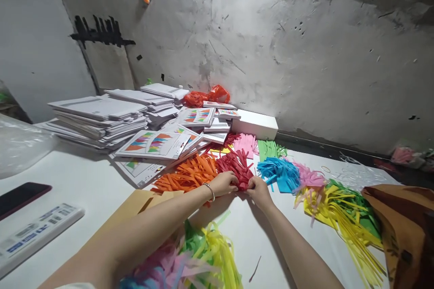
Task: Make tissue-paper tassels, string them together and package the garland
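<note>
Dark red fringed tissue paper [233, 165] lies in a bunch at the middle of the table. My left hand [225, 183], with a bracelet at the wrist, is closed on its near left edge, fingers bent. On the near right edge, my right hand [259, 192] pinches the same bunch between thumb and fingers. Orange fringed paper [191, 172] spreads just left of it, and a blue fringed bunch [280, 172] sits to the right. Below my left forearm lies a loose pile of yellow, green, pink and blue strips [217, 253], partly hidden by the arm.
Stacks of white flat boxes [101, 119] and printed packs [152, 143] fill the back left. A white carton [256, 124] and a red plastic bag [219, 94] stand near the wall. Yellow fringe [342, 216] and brown cloth [400, 221] lie right; a phone [23, 198] left.
</note>
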A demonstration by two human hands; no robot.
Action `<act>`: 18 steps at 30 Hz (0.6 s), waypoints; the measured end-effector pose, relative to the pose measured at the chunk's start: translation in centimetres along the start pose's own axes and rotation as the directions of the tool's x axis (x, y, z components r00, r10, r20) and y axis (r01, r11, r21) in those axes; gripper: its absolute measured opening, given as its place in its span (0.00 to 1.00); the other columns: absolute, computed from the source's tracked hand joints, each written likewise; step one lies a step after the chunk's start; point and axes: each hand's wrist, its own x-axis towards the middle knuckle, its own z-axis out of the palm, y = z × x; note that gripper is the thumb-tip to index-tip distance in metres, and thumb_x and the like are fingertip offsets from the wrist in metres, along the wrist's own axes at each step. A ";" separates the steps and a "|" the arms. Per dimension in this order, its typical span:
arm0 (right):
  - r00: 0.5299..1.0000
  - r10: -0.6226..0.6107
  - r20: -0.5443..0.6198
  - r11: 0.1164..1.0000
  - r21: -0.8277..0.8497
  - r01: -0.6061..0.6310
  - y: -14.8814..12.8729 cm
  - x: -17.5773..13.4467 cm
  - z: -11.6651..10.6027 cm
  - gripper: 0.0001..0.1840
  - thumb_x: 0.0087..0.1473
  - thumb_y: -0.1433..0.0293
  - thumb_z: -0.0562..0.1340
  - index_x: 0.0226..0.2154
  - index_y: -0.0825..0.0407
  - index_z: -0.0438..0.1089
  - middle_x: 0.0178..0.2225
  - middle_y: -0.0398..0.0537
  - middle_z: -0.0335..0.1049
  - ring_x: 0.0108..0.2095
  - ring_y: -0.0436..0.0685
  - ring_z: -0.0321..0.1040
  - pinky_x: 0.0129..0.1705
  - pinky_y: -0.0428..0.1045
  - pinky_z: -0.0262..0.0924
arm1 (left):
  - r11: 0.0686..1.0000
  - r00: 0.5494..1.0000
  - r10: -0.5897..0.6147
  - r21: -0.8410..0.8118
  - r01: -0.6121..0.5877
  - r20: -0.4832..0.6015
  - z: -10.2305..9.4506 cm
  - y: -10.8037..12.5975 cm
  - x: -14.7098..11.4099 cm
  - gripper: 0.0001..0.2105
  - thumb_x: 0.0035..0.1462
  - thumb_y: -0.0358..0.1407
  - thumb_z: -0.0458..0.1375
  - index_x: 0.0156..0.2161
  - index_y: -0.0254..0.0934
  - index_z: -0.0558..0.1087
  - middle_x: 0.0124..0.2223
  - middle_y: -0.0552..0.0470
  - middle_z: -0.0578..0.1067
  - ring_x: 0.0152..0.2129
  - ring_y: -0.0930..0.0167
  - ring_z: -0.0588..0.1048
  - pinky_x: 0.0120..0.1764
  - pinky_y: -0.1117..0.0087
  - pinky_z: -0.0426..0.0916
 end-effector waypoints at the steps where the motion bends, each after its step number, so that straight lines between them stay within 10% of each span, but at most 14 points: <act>1: 1.000 0.008 0.016 1.000 0.002 -0.008 0.0 0.0 0.0 0.14 0.63 0.62 0.63 0.47 0.54 0.70 0.44 0.48 0.72 0.39 0.54 0.72 0.41 0.53 0.70 | 1.000 1.000 -0.004 0.000 0.004 0.000 0.0 -0.1 0.1 0.11 0.65 0.39 0.58 0.48 0.35 0.73 0.49 0.47 0.76 0.42 0.66 0.76 0.46 0.58 0.74; 18: 0.994 0.095 0.052 0.989 -0.118 -0.088 -5.8 -0.1 -1.4 0.11 0.64 0.63 0.62 0.44 0.53 0.72 0.47 0.49 0.72 0.45 0.56 0.71 0.49 0.58 0.67 | 0.999 0.973 0.009 0.044 0.001 -0.230 -1.4 1.6 -0.4 0.09 0.65 0.38 0.59 0.45 0.35 0.74 0.48 0.48 0.75 0.44 0.65 0.75 0.48 0.56 0.71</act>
